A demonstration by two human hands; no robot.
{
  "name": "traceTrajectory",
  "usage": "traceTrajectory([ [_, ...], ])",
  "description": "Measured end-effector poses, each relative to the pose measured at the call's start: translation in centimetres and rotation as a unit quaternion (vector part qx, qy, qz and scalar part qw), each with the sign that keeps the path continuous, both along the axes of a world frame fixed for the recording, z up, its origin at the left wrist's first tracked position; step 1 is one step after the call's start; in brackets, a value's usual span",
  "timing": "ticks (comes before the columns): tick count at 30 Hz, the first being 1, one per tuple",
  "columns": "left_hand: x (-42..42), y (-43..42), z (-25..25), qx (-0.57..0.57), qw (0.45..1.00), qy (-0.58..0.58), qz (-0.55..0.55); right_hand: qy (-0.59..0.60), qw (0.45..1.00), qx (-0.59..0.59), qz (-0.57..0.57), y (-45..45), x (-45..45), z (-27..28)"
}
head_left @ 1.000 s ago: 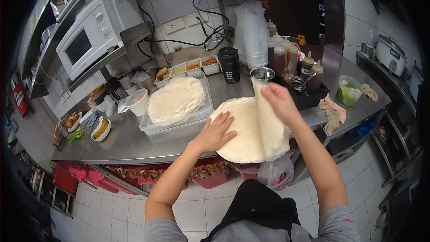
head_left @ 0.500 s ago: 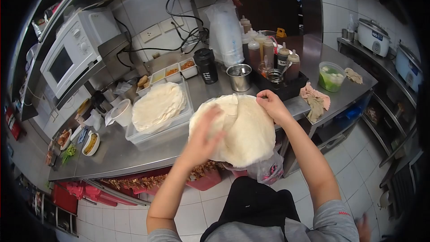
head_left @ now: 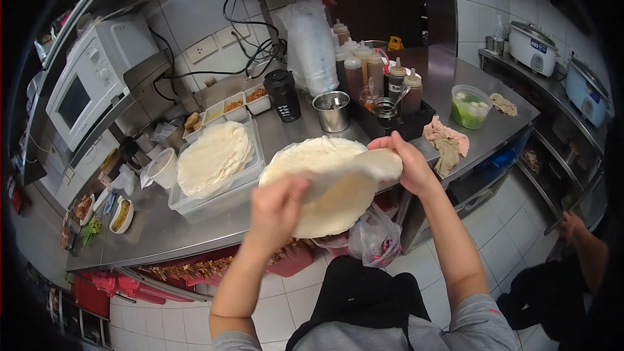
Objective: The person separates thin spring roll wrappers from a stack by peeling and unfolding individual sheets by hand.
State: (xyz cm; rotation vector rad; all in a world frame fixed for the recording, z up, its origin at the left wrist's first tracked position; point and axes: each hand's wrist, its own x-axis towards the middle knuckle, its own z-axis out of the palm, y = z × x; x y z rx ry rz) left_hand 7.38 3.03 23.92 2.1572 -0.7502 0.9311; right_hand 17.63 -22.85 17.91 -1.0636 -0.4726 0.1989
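Note:
A round, pale flatbread sheet [head_left: 338, 179] is lifted and blurred between my hands, its near part raised. My left hand [head_left: 279, 208] is closed on its left side, smeared a little by motion. My right hand [head_left: 409, 162] pinches its right end, which bends over near the fingers. Under it lies a round pile of similar flatbreads [head_left: 335, 216] at the counter's front edge; how many are in it I cannot tell. To the left, another stack of flatbreads [head_left: 216, 156] rests on a clear plastic container [head_left: 195, 209].
Behind stand a black tumbler [head_left: 282, 96], a steel pot [head_left: 331, 112] and sauce bottles [head_left: 413, 91] in a black tray. Cloths [head_left: 446, 143] hang at the counter edge. A plastic bag [head_left: 376, 237] hangs below. Another person's hand [head_left: 573, 226] is at the right shelving.
My left hand has gone from open over the flatbread to closed on it, and the sheet is now raised. The view has shifted slightly, and another person shows more at the right.

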Motion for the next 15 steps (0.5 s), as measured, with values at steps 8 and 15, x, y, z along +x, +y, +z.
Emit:
traceTrajectory([
  [8,8.5,2.7,8.1,0.106,0.993,0.046,0.016,-0.073,0.950,-0.297,0.070,0.9,-5.5,0.0],
  [15,11.9,2.4,0.7,0.188,0.981,0.034,-0.032,0.049,0.970,-0.229,0.067,1.2,-5.8,-4.7],
])
